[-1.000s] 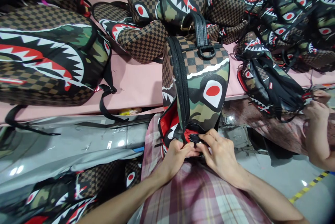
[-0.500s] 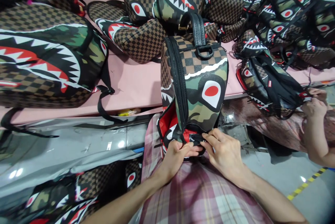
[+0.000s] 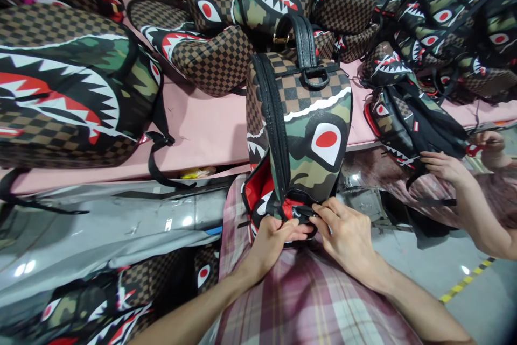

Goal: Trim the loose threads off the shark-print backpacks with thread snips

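A small checkered and camouflage backpack (image 3: pixel 307 119) with a red eye patch stands upright on my lap, its black handle (image 3: pixel 304 46) at the top. Low on its near side, a red and black piece (image 3: pixel 297 210) shows between my hands. My left hand (image 3: pixel 274 240) pinches the lower edge of the bag, thumb pressed over the fingers. Beside it, my right hand (image 3: pixel 343 232) has its fingertips closed on the black piece. The far ends of the fingers are partly hidden by the fabric.
On the pink table (image 3: pixel 202 124) lie several similar bags, among them a large backpack (image 3: pixel 68 92) at the left. Another person's hands (image 3: pixel 452 170) are at a bag (image 3: pixel 416 124) on the right. More bags (image 3: pixel 133 286) sit low at the left. Plaid cloth (image 3: pixel 299 296) covers my lap.
The other person's one hand now reaches out over the lower part of the bag at the right, away from the other hand. The view has shifted slightly; my hands keep their hold.
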`<move>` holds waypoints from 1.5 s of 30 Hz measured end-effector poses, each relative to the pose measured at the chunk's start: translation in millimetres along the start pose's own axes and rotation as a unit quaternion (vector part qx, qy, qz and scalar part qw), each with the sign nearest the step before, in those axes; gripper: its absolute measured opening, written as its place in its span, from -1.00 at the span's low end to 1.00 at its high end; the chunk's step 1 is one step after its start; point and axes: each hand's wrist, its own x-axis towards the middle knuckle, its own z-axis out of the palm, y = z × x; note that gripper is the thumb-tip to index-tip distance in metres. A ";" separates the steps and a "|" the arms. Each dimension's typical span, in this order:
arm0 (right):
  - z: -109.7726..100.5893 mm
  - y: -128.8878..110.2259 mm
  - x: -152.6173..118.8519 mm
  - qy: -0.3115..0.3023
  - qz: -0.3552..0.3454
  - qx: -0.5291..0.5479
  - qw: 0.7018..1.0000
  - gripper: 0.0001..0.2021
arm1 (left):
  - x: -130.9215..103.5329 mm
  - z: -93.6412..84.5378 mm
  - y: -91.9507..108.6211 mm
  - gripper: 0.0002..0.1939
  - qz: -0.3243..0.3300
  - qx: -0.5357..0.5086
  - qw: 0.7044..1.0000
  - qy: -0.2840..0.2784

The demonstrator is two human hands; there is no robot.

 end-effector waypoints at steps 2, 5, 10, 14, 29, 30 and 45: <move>-0.4 -1.6 0.8 -0.002 -0.001 -0.013 1.000 -0.78 | 0.7 -0.1 -1.6 -0.62 0.009 -0.012 1.000 -0.008; -1.2 -3.1 1.6 -0.006 0.001 -0.024 1.000 -0.79 | 1.3 -0.1 -2.6 -0.62 0.011 -0.014 1.000 -0.014; 0.1 -2.8 3.9 -0.022 0.010 -0.008 1.000 -0.78 | 1.7 -1.3 -4.2 -0.62 0.007 -0.004 1.000 -0.011; -1.8 1.2 5.6 0.004 0.036 0.086 0.996 -0.80 | 1.6 -1.4 -5.9 -0.62 -0.001 -0.011 1.000 0.009; 90.7 9.8 52.1 0.044 0.233 0.676 0.697 -0.62 | -42.9 -49.8 31.4 -0.58 0.157 0.311 0.912 0.219; 98.5 2.4 57.3 0.041 0.227 0.689 0.687 -0.62 | -42.1 -54.8 31.2 -0.63 0.233 0.394 0.846 0.274; 112.6 -32.6 97.2 -0.103 0.061 0.648 0.752 -0.70 | -9.2 -124.7 27.3 -0.70 0.288 0.529 0.671 0.432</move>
